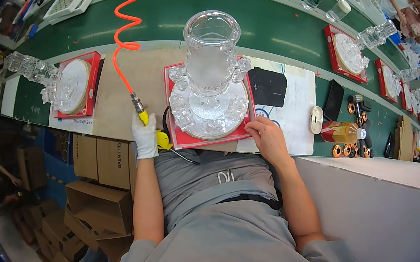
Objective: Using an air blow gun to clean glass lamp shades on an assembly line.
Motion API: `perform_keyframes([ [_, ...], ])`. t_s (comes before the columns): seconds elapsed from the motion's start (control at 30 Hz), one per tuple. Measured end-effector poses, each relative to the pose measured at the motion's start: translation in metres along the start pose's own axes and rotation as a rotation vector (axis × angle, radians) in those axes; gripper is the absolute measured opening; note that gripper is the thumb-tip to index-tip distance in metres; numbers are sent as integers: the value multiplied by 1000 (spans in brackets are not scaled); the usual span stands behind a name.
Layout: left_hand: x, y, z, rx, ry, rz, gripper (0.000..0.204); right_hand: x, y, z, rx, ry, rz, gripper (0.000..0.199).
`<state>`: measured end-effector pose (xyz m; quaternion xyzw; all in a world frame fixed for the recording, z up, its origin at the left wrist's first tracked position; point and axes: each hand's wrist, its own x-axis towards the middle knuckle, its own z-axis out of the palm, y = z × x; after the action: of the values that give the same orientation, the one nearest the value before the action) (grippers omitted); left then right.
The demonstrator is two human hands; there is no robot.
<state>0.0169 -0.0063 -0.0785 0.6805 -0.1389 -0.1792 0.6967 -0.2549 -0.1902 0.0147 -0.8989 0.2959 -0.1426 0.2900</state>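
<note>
My left hand (144, 135), in a white glove, is wrapped round a yellow air blow gun (164, 140). A metal coupling joins the gun to an orange coiled air hose (129, 17). Before me a shallow red tray (195, 142) lies slightly turned at the table's near edge. In it rests a round white base ringed with clear glass-like pieces, and a tall clear cylinder (210, 57) stands upright on it. My bare right hand (267, 137) pinches the tray's right rim, its fingers curled. The gun's grip is mostly hidden by the glove.
Another red tray (91, 83) with a clear piece lies at left; more trays (343, 53) line the far right. Beside my tray are a black pouch (267, 86), a phone (334, 100) and several copper-coloured rings (347, 149). Cardboard boxes (97, 203) stand below left; a white partition (370, 205) is at right.
</note>
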Motion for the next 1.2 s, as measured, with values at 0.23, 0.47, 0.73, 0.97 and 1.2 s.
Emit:
perform_keyframes([
  [0.23,0,3,0,-24,-8,-25,31,-5,4,4,185,-96,187,11],
  [0.47,-1,7,0,83,-22,37,33,0,12,-10,294,-127,355,11],
  [0.73,0,9,4,99,-13,-2,31,-10,43,-29,238,42,348,13],
  [0.97,2,-6,-4,11,-11,37,29,-58,43,-26,-57,34,565,25],
  [1.2,1,1,-5,4,-2,60,29,-111,32,-18,-450,-201,621,21],
])
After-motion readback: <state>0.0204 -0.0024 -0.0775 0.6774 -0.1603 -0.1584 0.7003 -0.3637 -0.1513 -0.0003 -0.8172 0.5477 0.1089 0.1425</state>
